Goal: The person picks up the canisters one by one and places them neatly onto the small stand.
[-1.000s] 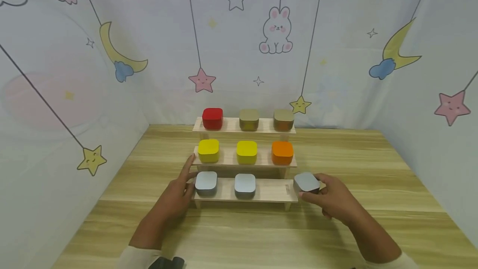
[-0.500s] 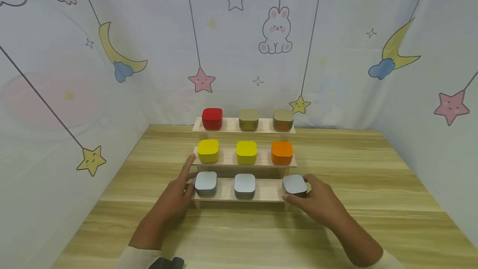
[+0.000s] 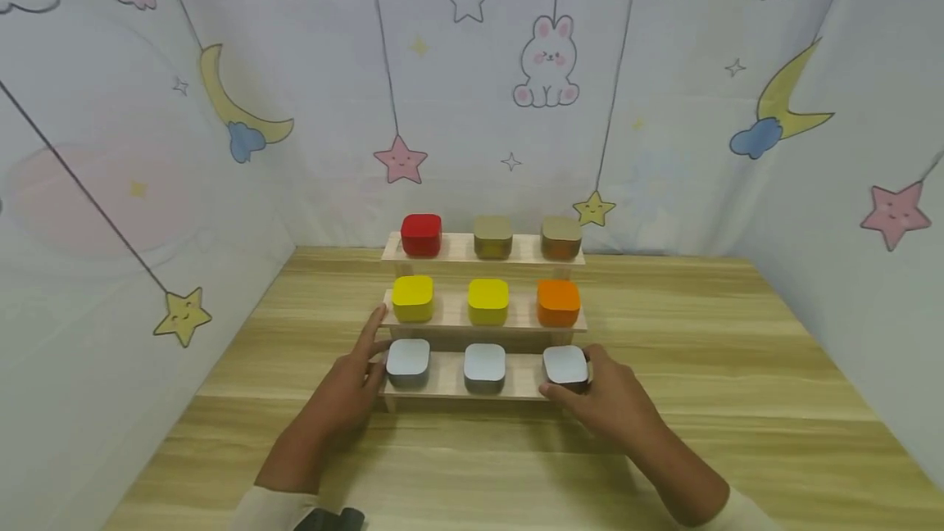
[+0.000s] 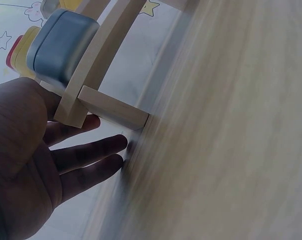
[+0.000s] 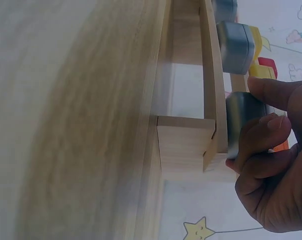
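Note:
My right hand (image 3: 615,400) grips a silver-grey square tin (image 3: 565,363) with rounded corners at the right end of the front wooden shelf (image 3: 447,383). In the right wrist view, that tin (image 5: 236,117) sits against the shelf top, thumb and fingers about it. A second grey tin (image 3: 484,363) stands mid-shelf, and a third grey tin (image 3: 409,359) at the left end. Beside that left end is my left hand (image 3: 347,388), its fingers extended. The left wrist view shows these fingers (image 4: 91,152) loosely spread next to the shelf leg, holding nothing.
Behind, a middle shelf (image 3: 450,318) bears two yellow tins (image 3: 488,301) and an orange tin (image 3: 558,303). The back shelf (image 3: 457,248) carries a red tin (image 3: 421,234) and two gold-toned tins (image 3: 561,238). Printed cloth walls (image 3: 472,105) surround the wood-grain table (image 3: 701,334).
My right hand has brought the grey tin leftward from beyond the front shelf's right end onto that end. The left hand has stayed in place.

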Demonstrator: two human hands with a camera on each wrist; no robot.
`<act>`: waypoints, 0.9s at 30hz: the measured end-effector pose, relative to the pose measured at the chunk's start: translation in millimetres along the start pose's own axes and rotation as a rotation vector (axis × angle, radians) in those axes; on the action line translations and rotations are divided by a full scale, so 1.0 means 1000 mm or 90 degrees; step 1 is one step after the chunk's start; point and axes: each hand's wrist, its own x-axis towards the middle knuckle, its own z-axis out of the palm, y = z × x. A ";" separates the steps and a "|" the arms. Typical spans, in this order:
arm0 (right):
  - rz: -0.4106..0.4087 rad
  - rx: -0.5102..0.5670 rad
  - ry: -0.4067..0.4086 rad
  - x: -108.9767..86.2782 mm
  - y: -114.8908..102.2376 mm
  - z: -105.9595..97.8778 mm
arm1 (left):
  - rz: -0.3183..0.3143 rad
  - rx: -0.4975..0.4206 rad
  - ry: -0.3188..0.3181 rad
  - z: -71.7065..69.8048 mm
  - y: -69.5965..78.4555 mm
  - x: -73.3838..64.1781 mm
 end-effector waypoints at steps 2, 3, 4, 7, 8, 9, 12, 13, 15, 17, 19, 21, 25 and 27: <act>0.005 -0.004 -0.002 0.000 -0.001 0.001 | 0.003 0.001 0.000 0.001 -0.001 0.001; 0.007 -0.006 -0.003 0.000 -0.002 0.002 | 0.005 0.002 0.000 0.001 -0.001 0.001; 0.008 -0.007 -0.003 0.000 -0.003 0.002 | 0.006 0.002 0.001 0.001 -0.001 0.001; 0.010 -0.008 -0.005 0.000 -0.006 0.003 | 0.002 0.002 0.000 0.001 0.000 0.002; 0.011 -0.008 -0.005 0.000 -0.007 0.003 | 0.001 0.004 0.001 0.001 0.001 0.002; 0.011 -0.010 -0.005 0.000 -0.008 0.003 | -0.001 0.005 0.000 0.001 0.001 0.002; 0.011 -0.009 -0.004 0.000 -0.009 0.003 | -0.005 0.004 -0.001 0.000 0.001 0.001; 0.011 -0.009 -0.004 0.000 -0.009 0.004 | -0.004 0.004 -0.001 0.000 0.001 0.001; 0.010 -0.014 -0.003 0.000 -0.009 0.004 | -0.004 0.001 -0.001 0.000 0.001 0.000; 0.009 -0.017 -0.004 0.001 -0.009 0.005 | -0.004 -0.001 -0.001 0.000 0.001 0.000; 0.010 -0.022 -0.004 0.001 -0.008 0.005 | -0.002 0.000 -0.002 0.000 0.001 0.000; 0.011 -0.025 -0.005 0.001 -0.008 0.006 | 0.000 0.000 0.000 0.000 0.000 0.000; 0.012 -0.030 -0.003 0.001 -0.007 0.007 | 0.005 0.004 0.002 0.000 -0.001 0.000; 0.013 -0.031 -0.002 0.001 -0.007 0.007 | 0.004 0.004 0.002 0.001 -0.001 0.001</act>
